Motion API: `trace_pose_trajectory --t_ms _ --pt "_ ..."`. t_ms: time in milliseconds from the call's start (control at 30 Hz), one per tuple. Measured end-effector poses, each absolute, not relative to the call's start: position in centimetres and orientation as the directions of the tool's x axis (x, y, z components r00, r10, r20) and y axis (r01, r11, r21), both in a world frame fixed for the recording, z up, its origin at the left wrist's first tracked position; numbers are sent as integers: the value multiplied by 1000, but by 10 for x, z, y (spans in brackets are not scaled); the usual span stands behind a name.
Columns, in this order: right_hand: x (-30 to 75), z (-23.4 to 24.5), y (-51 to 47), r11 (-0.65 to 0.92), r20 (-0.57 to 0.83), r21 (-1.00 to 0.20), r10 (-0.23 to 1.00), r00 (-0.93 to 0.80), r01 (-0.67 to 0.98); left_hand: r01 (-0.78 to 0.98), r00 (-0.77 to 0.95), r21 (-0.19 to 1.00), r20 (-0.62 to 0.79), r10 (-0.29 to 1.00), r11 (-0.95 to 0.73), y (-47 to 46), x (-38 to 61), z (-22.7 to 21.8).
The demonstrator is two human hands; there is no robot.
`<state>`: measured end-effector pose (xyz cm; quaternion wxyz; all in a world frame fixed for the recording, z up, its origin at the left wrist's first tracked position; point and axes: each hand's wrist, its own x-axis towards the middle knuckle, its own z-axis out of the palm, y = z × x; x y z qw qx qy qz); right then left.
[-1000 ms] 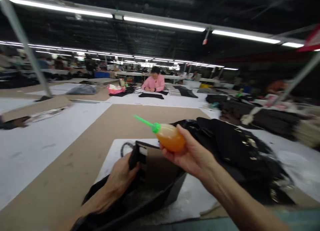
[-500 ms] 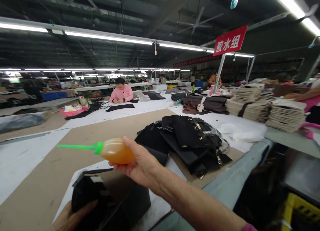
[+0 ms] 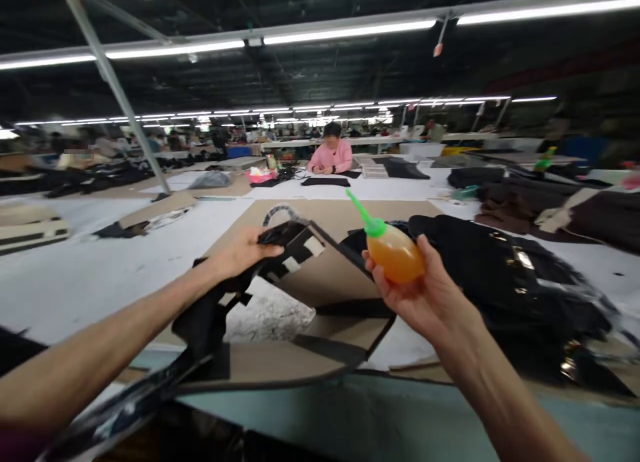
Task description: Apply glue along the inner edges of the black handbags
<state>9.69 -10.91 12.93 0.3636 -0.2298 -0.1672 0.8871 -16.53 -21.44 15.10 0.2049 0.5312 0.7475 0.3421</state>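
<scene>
Across the lower half of the frame, a broad worktable is spreading out under smooth white sheeting and flat brown board. At the right, a slumped black pile is showing soft, matte panels, shiny gold-toned metal fittings and crinkled clear film. Low in the centre, a black shell is gaping open, its stiff grey-brown lining forming angular walls and a curved lower edge, with a scuffed, mottled white surface appearing through the opening. Farther off, above the centre, a co-worker in pink is leaning over the sheeting. Left of centre, the left hand is pinching the shell's upper edge, thumb lying along the near side. Right of centre, the right hand is cupping a smooth, egg-shaped squeeze bottle, translucent and amber, above the shell's right side. Its thin green nozzle is pointing up and to the left, and small square white tabs are dotting the shell's rim. The frame's lower edge is cutting off both forearms, the pile is partly disappearing behind the right arm, the left fingertips are hiding behind the black edge, and blur is softening the far background.
</scene>
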Motion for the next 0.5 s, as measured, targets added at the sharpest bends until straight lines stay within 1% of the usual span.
trace_pose_trajectory --t_ms 33,67,167,267,400,433,500 --pt "96 128 -108 -670 -284 -477 730 -622 -569 693 -331 696 77 940 187 -211 -170 161" --pt "95 127 -107 -661 -283 -488 738 -612 -571 713 -308 674 54 950 193 -207 -175 171" --pt "92 120 -102 -634 -312 -525 764 -565 -567 784 -218 582 -65 974 215 -198 -192 194" --pt "94 106 -93 -600 -318 -623 781 -538 -503 866 -121 466 -162 979 184 -188 -203 207" --pt "100 82 -85 -534 -245 -743 778 -578 -404 922 -96 333 -302 948 199 -173 -213 200" --pt "101 77 -84 -522 -239 -761 777 -582 -385 921 -100 325 -337 936 215 -171 -216 194" --pt "100 71 -84 -485 -217 -802 780 -587 -348 901 -100 354 -394 913 252 -166 -221 179"
